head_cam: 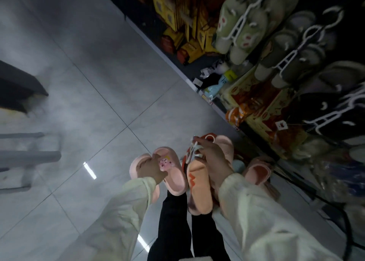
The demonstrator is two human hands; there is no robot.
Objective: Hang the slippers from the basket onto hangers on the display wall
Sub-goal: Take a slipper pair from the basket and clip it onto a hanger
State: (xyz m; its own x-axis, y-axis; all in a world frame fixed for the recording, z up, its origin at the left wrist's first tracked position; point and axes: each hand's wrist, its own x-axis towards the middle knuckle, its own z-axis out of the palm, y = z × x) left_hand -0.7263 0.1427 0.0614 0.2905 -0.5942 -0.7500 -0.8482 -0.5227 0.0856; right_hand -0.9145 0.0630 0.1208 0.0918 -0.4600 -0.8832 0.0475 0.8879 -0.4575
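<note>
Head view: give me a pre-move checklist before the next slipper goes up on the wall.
1. Left hand grip on the pink slippers: ok, fingers curled round them.
2. Right hand grip on the orange slipper: ok.
3. White hanger at the right fingertips seated on the orange slipper: cannot tell, blurred.
4. A hand free to hook onto the wall: not ok, both hold slippers.
5. Open spot on the display wall: cannot tell; the part in view carries green slippers and darker pairs on hangers.
</note>
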